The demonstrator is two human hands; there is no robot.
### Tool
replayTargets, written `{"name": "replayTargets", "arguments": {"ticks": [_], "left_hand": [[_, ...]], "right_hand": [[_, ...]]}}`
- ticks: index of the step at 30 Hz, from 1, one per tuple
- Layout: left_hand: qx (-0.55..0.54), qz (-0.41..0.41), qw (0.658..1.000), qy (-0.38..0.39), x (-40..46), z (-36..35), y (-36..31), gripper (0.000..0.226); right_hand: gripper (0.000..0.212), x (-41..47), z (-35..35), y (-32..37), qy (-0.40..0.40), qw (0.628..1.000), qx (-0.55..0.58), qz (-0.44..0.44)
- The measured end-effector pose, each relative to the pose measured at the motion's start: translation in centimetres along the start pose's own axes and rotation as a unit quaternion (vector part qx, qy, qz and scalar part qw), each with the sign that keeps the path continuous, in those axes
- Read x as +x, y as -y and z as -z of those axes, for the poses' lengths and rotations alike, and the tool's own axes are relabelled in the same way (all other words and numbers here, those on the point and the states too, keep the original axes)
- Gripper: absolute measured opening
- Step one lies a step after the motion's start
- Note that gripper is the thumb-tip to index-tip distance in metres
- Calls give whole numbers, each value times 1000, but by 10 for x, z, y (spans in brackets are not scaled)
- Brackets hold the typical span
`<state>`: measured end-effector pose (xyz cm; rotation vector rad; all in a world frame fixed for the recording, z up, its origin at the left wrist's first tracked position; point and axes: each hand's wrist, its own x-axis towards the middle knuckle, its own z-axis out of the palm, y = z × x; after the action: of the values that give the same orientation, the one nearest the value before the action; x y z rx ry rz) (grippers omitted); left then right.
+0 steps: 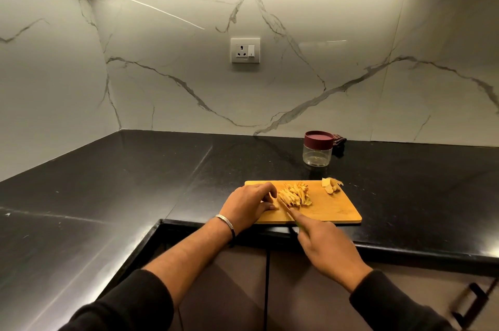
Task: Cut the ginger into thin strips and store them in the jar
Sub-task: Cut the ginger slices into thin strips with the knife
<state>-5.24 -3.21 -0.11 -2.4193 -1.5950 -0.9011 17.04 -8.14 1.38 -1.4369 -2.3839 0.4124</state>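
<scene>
Ginger strips lying heaped mid cutting board, uncut pieces at its far right corner.
Left hand curling fingers beside the heap, grasp unclear; right hand gripping knife, blade touching strips; lidded jar standing behind on countertop.

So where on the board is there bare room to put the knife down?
The cutting board is bare at its right near corner, between the ginger strips and ginger chunks. The left half is crowded: left hand, knife in right hand.
</scene>
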Motion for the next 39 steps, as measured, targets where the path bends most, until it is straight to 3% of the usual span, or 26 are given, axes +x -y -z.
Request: {"name": "replayTargets", "arguments": {"ticks": [5, 7, 12, 16, 33, 39], "left_hand": [[-16, -8, 1000, -23, -3, -1, 1, 17], [-12, -11, 999, -30, -4, -1, 1, 15], [-7, -14, 999, -40, -6, -2, 2, 17], [-13, -19, 999, -44, -4, 1, 0, 16], [-20, -7, 999, -40, 1, -1, 3, 7], [-11, -9, 999, -43, -1, -1, 4, 9]], "right_hand": [[50, 9, 2, -2, 54, 956, 281, -70], [50, 12, 3, 0, 48, 950, 301, -67], [51, 14, 6, 10, 9, 993, 113, -10], [53, 17, 4, 14, 15, 999, 27, 11], [56, 25, -5, 13, 40, 999, -4, 19], [59, -1, 2, 10, -4, 988, -152, 34]]}}
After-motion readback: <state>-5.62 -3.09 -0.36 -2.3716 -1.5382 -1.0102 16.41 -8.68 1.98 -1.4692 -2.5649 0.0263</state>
